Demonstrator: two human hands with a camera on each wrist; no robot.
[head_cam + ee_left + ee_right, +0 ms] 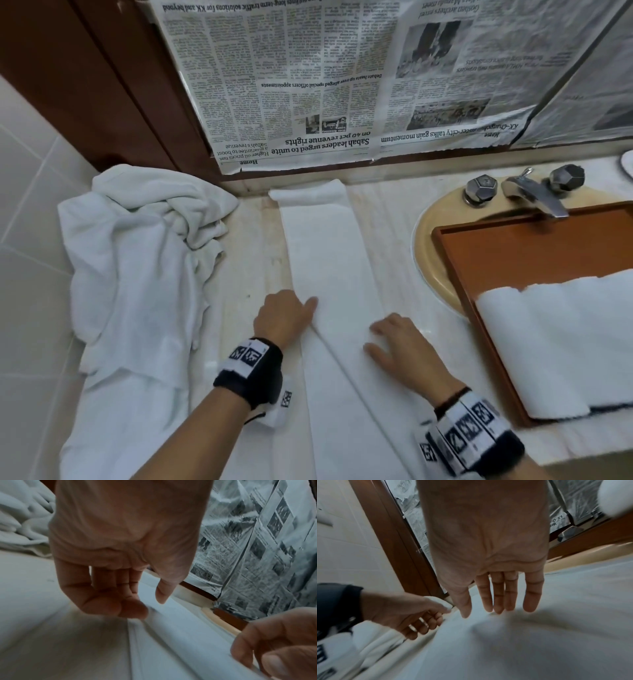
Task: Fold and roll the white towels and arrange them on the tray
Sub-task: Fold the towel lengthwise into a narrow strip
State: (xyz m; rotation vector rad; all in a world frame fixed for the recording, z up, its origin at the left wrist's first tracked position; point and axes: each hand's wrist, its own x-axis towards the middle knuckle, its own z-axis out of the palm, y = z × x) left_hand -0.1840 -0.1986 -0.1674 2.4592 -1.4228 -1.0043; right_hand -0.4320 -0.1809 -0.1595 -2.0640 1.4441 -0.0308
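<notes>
2 hands on folded towel [334, 274], left hand [284, 317] at edge, right hand [399, 346] flat

Your bare forearms with no sleeves, your left hand [286, 317] above a black fabric wrist strap with white panels printed in square black-and-white marker codes, your right hand [399, 346] above a matching coded strap beside a thin dark wristband.

Folded white towel [334, 274]: long narrow strip flat on bench. Crumpled towels [137, 246] heaped left. Rolled towels [555, 342] on brown tray [507, 246], right.
</notes>
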